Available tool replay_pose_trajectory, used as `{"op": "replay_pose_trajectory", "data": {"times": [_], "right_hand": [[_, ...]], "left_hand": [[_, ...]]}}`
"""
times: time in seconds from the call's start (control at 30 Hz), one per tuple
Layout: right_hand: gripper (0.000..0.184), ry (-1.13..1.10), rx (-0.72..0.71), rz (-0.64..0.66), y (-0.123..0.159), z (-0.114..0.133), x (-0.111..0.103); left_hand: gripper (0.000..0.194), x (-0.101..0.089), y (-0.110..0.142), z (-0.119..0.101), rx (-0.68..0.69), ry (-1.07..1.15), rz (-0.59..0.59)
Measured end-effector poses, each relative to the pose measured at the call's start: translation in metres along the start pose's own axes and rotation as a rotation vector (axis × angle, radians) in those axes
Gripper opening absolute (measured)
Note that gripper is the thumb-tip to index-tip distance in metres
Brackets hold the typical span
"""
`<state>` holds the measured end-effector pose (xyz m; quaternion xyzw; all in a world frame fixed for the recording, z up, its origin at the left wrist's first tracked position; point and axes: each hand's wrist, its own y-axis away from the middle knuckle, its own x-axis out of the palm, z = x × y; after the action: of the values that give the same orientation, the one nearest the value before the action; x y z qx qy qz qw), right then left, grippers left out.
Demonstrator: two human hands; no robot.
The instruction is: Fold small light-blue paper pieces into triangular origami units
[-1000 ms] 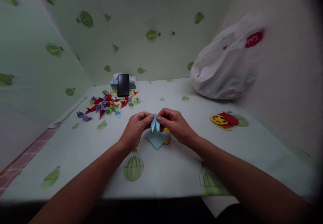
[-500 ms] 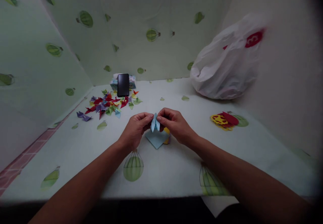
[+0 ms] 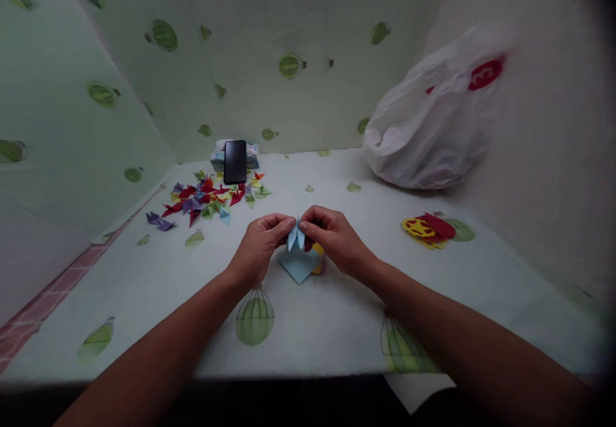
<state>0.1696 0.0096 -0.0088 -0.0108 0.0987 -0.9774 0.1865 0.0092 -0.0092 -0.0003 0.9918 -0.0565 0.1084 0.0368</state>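
Observation:
Between my two hands is a small light-blue folded origami paper (image 3: 296, 238), with two narrow points hanging down. My left hand (image 3: 262, 242) pinches its left side between thumb and fingers. On the other side, the thumb and fingers of my right hand (image 3: 333, 234) are closed on the right edge. Just below the folded piece, a light-blue paper square (image 3: 299, 268) lies on the table, turned corner toward me. Yellow paper (image 3: 318, 261) peeks out at its right, partly hidden by my right hand.
Several colourful folded paper cranes (image 3: 206, 199) lie in a heap at the back left. A black phone (image 3: 235, 162) leans on a tissue pack (image 3: 253, 156). To the right are red and yellow cut-outs (image 3: 428, 229) and a white plastic bag (image 3: 428, 125) against the wall.
My left fingers have shifted slightly right and inward over the top of the folded blue paper, covering more of it. My right hand looks almost still.

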Motion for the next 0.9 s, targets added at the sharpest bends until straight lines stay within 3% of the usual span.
{"op": "replay_pose_trajectory", "data": {"times": [0.3, 0.57, 0.9], "right_hand": [[0.020, 0.026, -0.007, 0.012, 0.0017, 0.0032, 0.0010], [0.027, -0.164, 0.056, 0.033, 0.0004, -0.0047, 0.0020], [0.029, -0.213, 0.079, 0.056, 0.0017, -0.0036, 0.0010]], "left_hand": [[0.025, 0.0029, 0.0024, 0.0009, 0.089, -0.117, -0.065], [0.024, 0.0030, 0.0025, 0.0034, 0.121, -0.144, -0.080], [0.025, -0.0002, 0.0028, 0.0067, 0.145, -0.170, -0.070]]}}
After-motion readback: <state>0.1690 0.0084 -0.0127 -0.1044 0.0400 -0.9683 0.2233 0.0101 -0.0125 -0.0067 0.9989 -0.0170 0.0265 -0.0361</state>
